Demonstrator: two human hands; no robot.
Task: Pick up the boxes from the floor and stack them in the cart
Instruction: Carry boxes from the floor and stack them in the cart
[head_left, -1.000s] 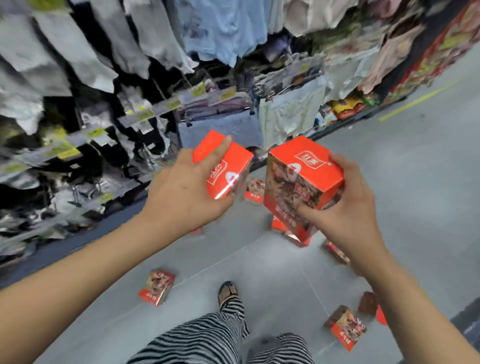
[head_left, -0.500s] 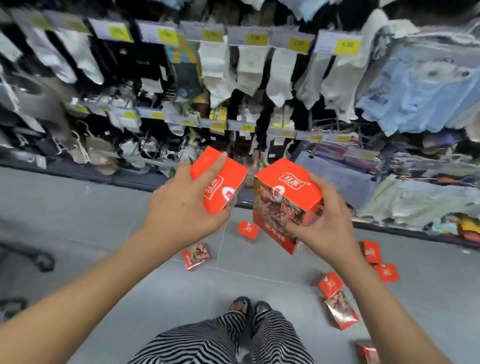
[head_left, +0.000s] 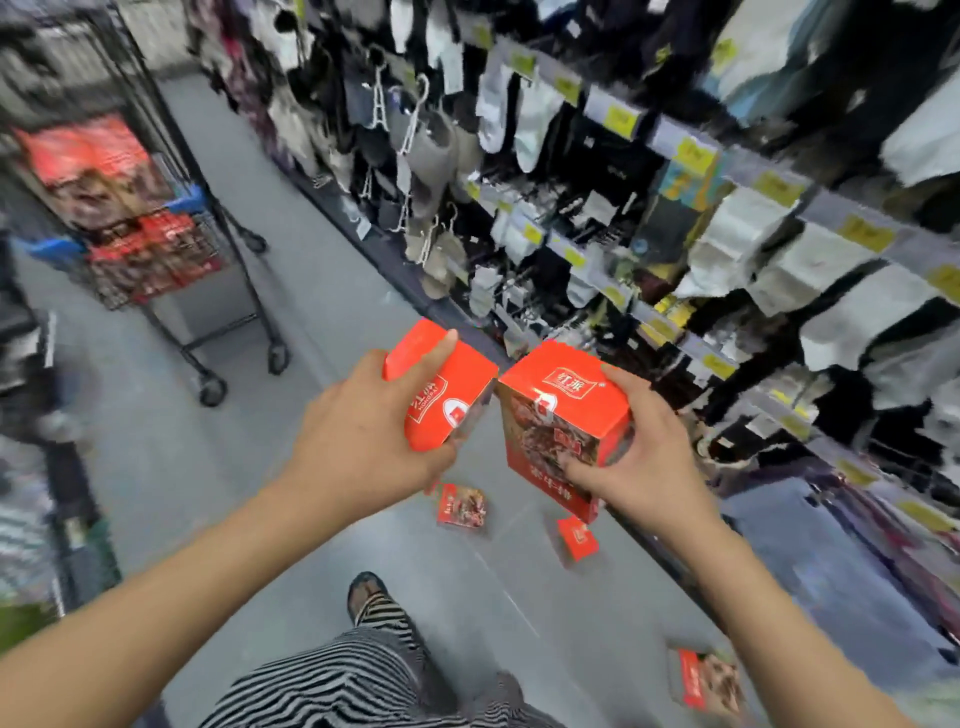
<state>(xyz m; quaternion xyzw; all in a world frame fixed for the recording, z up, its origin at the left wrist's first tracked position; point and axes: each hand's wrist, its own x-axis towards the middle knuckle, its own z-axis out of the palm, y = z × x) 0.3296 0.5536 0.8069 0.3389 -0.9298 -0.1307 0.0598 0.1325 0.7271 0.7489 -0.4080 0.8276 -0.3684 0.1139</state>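
My left hand (head_left: 363, 441) grips a small orange-red box (head_left: 449, 395) from above, at chest height. Just to its right, my right hand (head_left: 644, 462) holds a second orange-red box (head_left: 561, 415) with a food picture on its side. The two boxes almost touch. A black wire cart (head_left: 208, 260) stands at the upper left, a few steps away, with several red boxes stacked in its basket (head_left: 150, 249). Three more boxes lie on the grey floor: one (head_left: 461, 505) below the hands, one (head_left: 577, 538) beside it, one (head_left: 709, 680) at the lower right.
A long shelf of hanging socks and clothes (head_left: 675, 208) with yellow price tags runs along the right side of the aisle. The grey floor (head_left: 234, 467) stretches between me and the cart. My striped trouser legs and a shoe (head_left: 366, 597) show at the bottom.
My view has swung left along the aisle, so the cart has come into sight at the upper left. Both hands still hold their boxes, now closer together.
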